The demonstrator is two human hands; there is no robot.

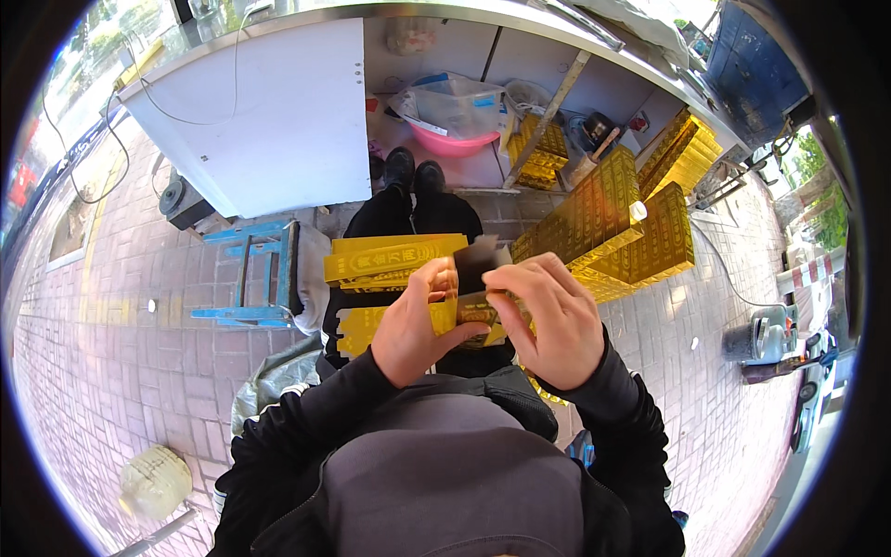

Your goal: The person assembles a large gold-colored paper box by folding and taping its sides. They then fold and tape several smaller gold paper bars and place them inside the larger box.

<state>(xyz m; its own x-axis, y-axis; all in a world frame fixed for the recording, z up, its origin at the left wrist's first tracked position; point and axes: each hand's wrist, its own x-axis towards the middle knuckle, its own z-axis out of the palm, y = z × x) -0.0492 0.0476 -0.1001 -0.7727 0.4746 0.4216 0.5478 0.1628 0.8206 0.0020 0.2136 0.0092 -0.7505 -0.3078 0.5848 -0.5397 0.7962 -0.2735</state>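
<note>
Two hands, close together: left hand [415, 323] grips a folded gold card [475, 264], grey inside, at centre; right hand [549, 320] pinches its edge. Shiny embossed boxes [592, 212] stand at two o'clock, a blue slatted stool [248, 317] at nine on brick paving [111, 371], a white panel [269, 121] at ten.

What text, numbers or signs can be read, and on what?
Gold card on the lap: a row of large characters, partly legible; wording not copied out here.
Gold blocks: repeated marks, too small to read.
Plastic jug: dark marks, too blurred to read.
Blue label at the clear plastic bag: too small to read.
</note>
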